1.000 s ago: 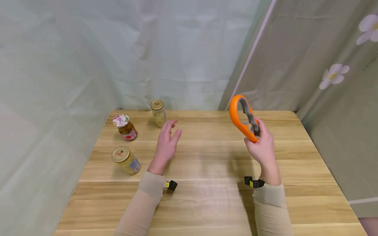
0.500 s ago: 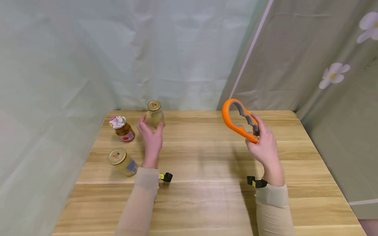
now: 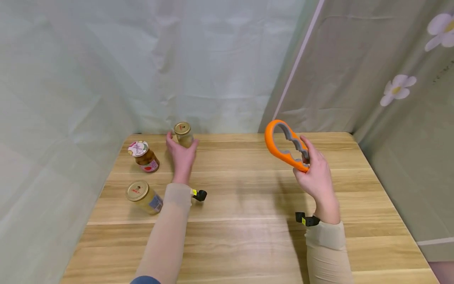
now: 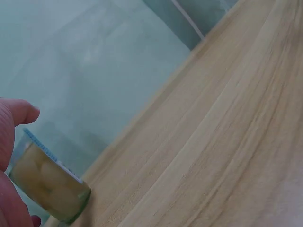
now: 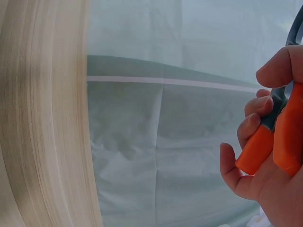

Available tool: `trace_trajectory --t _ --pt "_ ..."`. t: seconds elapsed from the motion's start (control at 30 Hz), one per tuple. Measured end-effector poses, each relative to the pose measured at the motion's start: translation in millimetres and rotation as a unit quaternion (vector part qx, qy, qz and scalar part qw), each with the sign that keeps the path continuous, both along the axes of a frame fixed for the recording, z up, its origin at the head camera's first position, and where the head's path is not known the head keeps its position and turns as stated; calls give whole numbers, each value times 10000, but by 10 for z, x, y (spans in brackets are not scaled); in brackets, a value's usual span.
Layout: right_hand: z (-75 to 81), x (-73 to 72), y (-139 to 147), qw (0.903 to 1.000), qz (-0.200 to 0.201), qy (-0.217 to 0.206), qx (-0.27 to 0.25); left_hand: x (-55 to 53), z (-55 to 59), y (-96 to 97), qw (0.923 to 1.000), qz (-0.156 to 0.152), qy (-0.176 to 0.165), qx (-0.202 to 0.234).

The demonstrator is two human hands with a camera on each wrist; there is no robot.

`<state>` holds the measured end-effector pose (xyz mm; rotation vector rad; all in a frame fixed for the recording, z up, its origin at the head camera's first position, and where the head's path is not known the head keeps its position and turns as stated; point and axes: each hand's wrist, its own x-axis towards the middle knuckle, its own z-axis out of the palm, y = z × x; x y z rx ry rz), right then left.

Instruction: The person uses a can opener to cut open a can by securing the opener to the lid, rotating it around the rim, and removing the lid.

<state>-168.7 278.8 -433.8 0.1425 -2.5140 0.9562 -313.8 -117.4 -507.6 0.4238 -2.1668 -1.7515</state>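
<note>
- Across the near part of the worktop (image 3: 244,236) reach two beige sleeves (image 3: 164,232), each with a small black device (image 3: 307,219) at the cuff.
- On the left side, just beyond the left forearm, stands a gold-lidded jar (image 3: 145,199) with pale yellowish contents and a blue label.
- To the right, the right hand (image 3: 315,173) is raised above the worktop, its fingers and thumb gripping one end of an orange tool (image 3: 283,157) with a grey, ridged inner edge; the tool's loop points away to the left.
- Further back on the left stands a shorter jar (image 3: 144,156) with brown contents, a pink label and a patterned lid, near the left hand (image 3: 182,157).
- Near the back edge, the left hand's fingers and thumb are spread to either side of a far jar (image 3: 183,130), which stands upright under a gold lid; whether they touch it cannot be told.
- Behind everything hangs a pale sheet (image 3: 220,67), greyer at right, with white flowers (image 3: 397,90).
</note>
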Motion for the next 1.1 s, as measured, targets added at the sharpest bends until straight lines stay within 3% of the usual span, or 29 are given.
trace_trajectory --t 0.37,0.77,1.1 --pt "-2 -13 -14 9997 153 105 163 -170 -68 -7 9998 -188 78 -24" --pt "-25 -38 -26 9991 99 240 329 -220 -121 -63 9995 -246 -176 89" --pt "-12 -58 -50 9980 206 96 592 -254 -179 -96 9993 -248 144 256"
